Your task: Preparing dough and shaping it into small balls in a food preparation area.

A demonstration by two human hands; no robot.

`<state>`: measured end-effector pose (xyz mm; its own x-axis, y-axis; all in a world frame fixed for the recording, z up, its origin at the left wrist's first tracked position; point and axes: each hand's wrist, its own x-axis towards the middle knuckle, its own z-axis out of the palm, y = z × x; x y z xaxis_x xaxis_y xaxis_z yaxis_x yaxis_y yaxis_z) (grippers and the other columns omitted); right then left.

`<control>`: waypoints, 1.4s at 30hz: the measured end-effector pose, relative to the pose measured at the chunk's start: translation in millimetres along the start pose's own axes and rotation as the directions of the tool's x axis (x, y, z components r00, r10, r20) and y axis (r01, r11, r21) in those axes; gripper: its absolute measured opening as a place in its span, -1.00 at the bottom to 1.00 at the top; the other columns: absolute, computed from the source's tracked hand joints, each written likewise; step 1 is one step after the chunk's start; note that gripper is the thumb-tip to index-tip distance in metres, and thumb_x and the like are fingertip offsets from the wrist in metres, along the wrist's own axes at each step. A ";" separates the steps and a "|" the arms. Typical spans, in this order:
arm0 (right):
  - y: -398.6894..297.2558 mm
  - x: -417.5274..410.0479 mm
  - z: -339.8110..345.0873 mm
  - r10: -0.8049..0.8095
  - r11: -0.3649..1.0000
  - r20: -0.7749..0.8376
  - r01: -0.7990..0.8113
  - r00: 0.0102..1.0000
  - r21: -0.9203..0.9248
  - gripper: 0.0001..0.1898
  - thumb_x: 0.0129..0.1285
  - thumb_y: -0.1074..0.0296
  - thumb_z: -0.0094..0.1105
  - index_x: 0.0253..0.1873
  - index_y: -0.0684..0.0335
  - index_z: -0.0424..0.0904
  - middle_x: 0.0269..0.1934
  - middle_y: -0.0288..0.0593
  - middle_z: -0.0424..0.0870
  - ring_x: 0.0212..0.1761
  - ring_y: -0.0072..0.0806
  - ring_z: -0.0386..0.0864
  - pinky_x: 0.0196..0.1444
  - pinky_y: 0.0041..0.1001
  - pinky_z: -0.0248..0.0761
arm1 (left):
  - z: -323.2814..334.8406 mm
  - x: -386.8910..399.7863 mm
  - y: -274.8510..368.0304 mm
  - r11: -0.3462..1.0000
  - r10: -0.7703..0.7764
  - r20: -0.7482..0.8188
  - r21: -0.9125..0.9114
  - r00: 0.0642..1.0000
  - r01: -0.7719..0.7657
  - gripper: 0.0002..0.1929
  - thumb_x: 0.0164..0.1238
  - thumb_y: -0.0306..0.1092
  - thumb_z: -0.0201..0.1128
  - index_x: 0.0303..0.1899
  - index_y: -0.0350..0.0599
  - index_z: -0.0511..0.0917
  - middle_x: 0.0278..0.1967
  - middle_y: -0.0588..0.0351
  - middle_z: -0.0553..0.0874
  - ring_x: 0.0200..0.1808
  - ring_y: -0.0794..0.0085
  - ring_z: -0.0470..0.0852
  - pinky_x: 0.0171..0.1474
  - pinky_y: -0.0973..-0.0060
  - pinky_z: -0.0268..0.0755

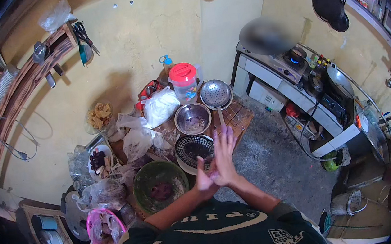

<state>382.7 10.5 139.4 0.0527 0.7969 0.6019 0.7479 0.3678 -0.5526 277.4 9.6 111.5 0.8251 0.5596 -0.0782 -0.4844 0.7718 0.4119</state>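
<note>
My left hand (206,178) and my right hand (225,154) press together at the palms, with purple residue on the fingers; whether anything lies between them cannot be told. Beneath them is a black perforated basket (188,145) with dark purple contents, resting on a white bowl (186,167). To the left stands a green basin (142,177) holding a purple lump of dough (161,191) and white powder. Behind the basket, a steel bowl (178,122) contains purple and whitish residue. A long-handled steel skimmer (216,93) lies over another bowl at the table's back right.
A lidded plastic pitcher (183,78) and a white-filled plastic bag (161,106) stand at the back. Plastic bags and a plate of purple pieces (100,162) crowd the left. A lit gas stove (286,66) is at the right, past the wooden table's edge (243,117).
</note>
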 end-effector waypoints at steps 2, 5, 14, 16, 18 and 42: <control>-23.4 -3.3 1.7 -0.078 0.994 0.082 0.072 0.994 0.080 0.14 -0.02 -0.61 -0.37 0.44 0.32 -0.13 0.44 0.29 -0.32 0.46 0.28 -0.43 0.29 0.27 -0.63 | 32.7 19.7 -13.4 0.828 0.472 0.150 0.263 0.869 -0.495 -0.14 0.24 0.47 -0.41 0.45 0.13 -0.18 0.46 0.18 -0.09 0.48 0.22 -0.14 0.45 0.14 -0.31; -18.3 -24.2 12.1 -0.112 0.816 0.415 0.322 0.903 -0.480 0.27 -0.26 -0.47 0.17 0.46 0.27 -0.16 0.43 0.32 -0.35 0.45 0.30 -0.46 0.27 0.32 -0.60 | -22.7 16.6 -7.7 0.902 0.351 -0.229 0.342 0.908 -0.263 -0.10 0.20 0.50 -0.35 0.45 0.15 -0.22 0.46 0.25 -0.09 0.48 0.23 -0.15 0.44 0.10 -0.34; -16.8 -3.0 3.2 -0.111 0.994 0.182 0.105 0.977 0.044 0.17 -0.16 -0.60 -0.09 0.44 0.21 -0.04 0.44 0.28 -0.32 0.46 0.28 -0.42 0.27 0.30 -0.62 | -11.9 11.7 -2.9 0.996 -0.049 -0.023 0.073 0.999 0.051 -0.11 0.23 0.48 -0.41 0.45 0.11 -0.19 0.45 0.06 -0.07 0.45 0.17 -0.03 0.44 0.17 -0.24; -13.2 -14.8 13.2 -0.210 0.978 0.268 0.202 0.940 0.059 0.13 -0.18 -0.60 -0.06 0.42 0.14 0.07 0.44 0.26 -0.27 0.45 0.29 -0.33 0.25 0.34 -0.59 | -9.6 14.3 0.0 0.997 -0.014 0.010 0.075 1.000 0.013 -0.12 0.24 0.47 -0.41 0.45 0.11 -0.20 0.45 0.05 -0.07 0.45 0.17 -0.03 0.44 0.17 -0.24; -1.0 -12.8 10.6 -0.129 0.991 0.222 0.133 0.966 -0.004 0.14 -0.19 -0.60 -0.05 0.42 0.14 0.06 0.44 0.26 -0.27 0.45 0.29 -0.33 0.25 0.34 -0.58 | -8.0 15.8 3.5 0.997 0.026 0.040 0.074 0.999 -0.029 -0.13 0.25 0.46 -0.41 0.45 0.11 -0.20 0.45 0.05 -0.07 0.45 0.16 -0.03 0.44 0.17 -0.23; 2.8 10.8 8.4 -0.071 0.997 0.150 0.067 0.986 0.035 0.15 -0.20 -0.61 -0.05 0.43 0.13 0.05 0.44 0.27 -0.28 0.45 0.28 -0.37 0.27 0.32 -0.58 | -18.9 24.0 10.3 0.980 0.200 0.188 -0.012 0.962 -0.201 -0.30 0.40 0.26 -0.30 0.41 0.03 -0.01 0.36 -0.03 0.14 0.37 0.18 0.19 0.38 0.15 -0.03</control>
<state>379.8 24.1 139.5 -0.1005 0.8313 0.5467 0.7258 0.4371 -0.5312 286.8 36.7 96.8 0.7515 0.6353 0.1778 -0.6438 0.6474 0.4079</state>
